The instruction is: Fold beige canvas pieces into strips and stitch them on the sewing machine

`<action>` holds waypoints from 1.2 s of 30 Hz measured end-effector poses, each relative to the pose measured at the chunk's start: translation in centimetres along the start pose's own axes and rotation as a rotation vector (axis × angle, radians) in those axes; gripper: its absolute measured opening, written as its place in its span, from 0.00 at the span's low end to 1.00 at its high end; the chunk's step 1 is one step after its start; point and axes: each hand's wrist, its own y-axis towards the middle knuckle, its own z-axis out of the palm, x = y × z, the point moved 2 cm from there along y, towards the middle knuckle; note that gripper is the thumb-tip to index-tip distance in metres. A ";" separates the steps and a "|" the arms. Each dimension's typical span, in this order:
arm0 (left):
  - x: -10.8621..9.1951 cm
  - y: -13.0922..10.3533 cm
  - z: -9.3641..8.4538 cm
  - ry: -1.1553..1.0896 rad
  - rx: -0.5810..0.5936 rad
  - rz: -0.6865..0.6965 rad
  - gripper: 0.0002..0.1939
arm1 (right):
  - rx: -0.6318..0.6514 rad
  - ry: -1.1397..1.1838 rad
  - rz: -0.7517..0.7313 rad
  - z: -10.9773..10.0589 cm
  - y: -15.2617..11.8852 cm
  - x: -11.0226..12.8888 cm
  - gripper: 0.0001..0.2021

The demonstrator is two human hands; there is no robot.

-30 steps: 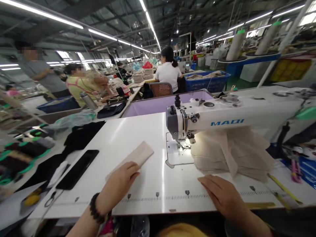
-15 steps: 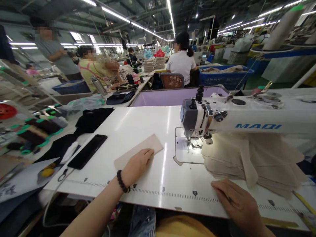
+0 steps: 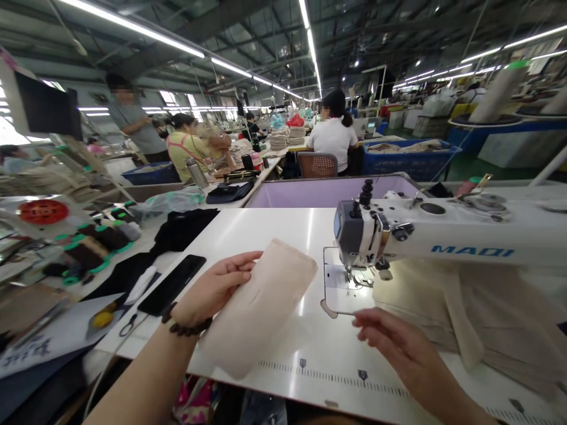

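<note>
My left hand [image 3: 224,283], with a dark bead bracelet [image 3: 186,324] at its wrist, is closed on the left edge of a beige fabric piece [image 3: 270,301]. The piece is tilted up off the white table, with a short slit or mark near its middle. My right hand [image 3: 394,342] hovers over the table in front of the sewing machine [image 3: 411,230], fingers loosely stretched and nothing visible in them. Its fingertips are close to the needle plate [image 3: 339,295]. Just behind that hand, beneath the machine arm, lies a stack of beige fabric pieces [image 3: 425,301].
A black phone [image 3: 172,286] lies on the table's left side, beside black cloth [image 3: 183,233] and several thread spools [image 3: 88,251]. A ruler scale [image 3: 332,372] runs along the front edge. Beyond a purple bin [image 3: 328,192], co-workers sit and stand.
My left hand has lifted the fabric piece from the table and tilted it up. My right hand has moved toward the needle plate, its fingers loosening. The camera view has tipped upward.
</note>
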 end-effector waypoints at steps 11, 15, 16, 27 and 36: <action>1.7 0.9 3.1 0.115 0.341 -0.154 0.25 | 0.133 0.684 0.269 2.7 6.4 2.4 0.14; 1.0 1.5 5.3 0.339 0.414 -0.042 0.19 | 0.112 0.651 0.320 2.7 6.0 1.9 0.15; 1.0 1.8 5.7 0.398 0.365 -0.013 0.16 | 0.105 0.634 0.323 2.7 5.8 1.8 0.16; -1.3 1.5 8.3 1.073 0.044 0.693 0.14 | 0.015 0.350 0.124 1.6 5.5 0.0 0.08; 8.8 0.8 12.0 1.663 0.471 0.838 0.14 | 0.193 -0.700 -0.179 -3.1 4.0 -2.8 0.09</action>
